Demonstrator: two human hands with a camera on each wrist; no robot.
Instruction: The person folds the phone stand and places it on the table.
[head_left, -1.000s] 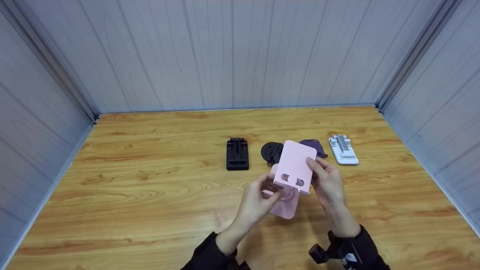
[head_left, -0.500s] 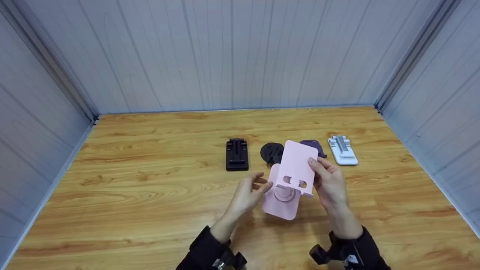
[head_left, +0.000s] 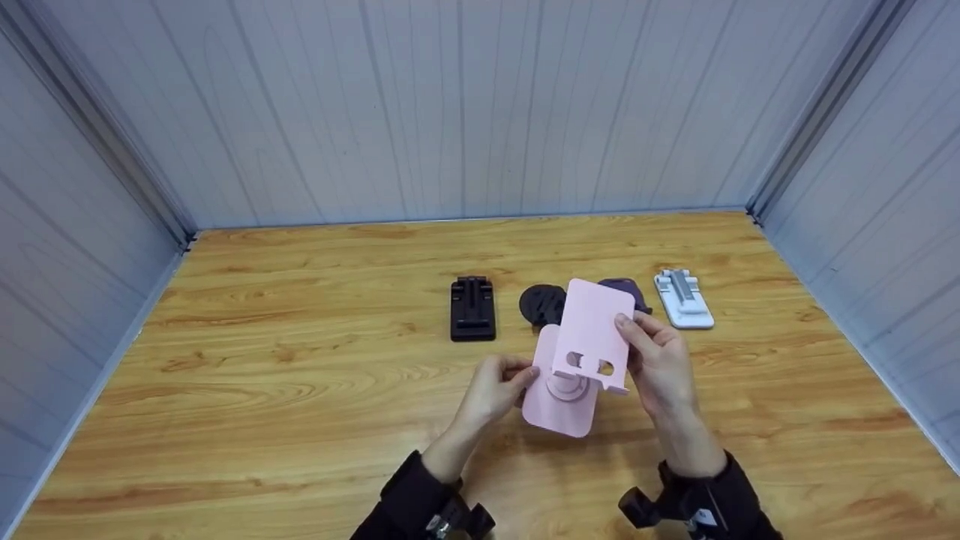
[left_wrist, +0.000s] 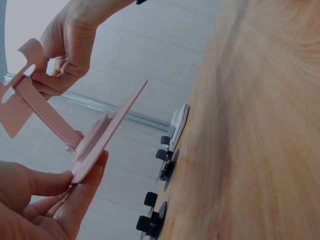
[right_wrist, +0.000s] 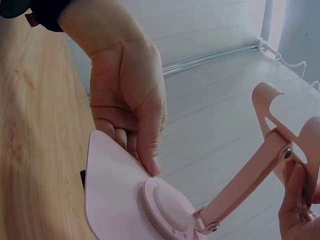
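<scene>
Head view: our left hand (head_left: 491, 390) pinches the pink stand's (head_left: 581, 352) base; our right hand (head_left: 658, 360) grips its top plate.

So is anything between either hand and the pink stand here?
Nothing visible. The left hand pinches the base edge of the pink stand directly, and the right hand grips its upper plate. The black stand and the white stand lie farther back on the table, apart from both hands.
</scene>
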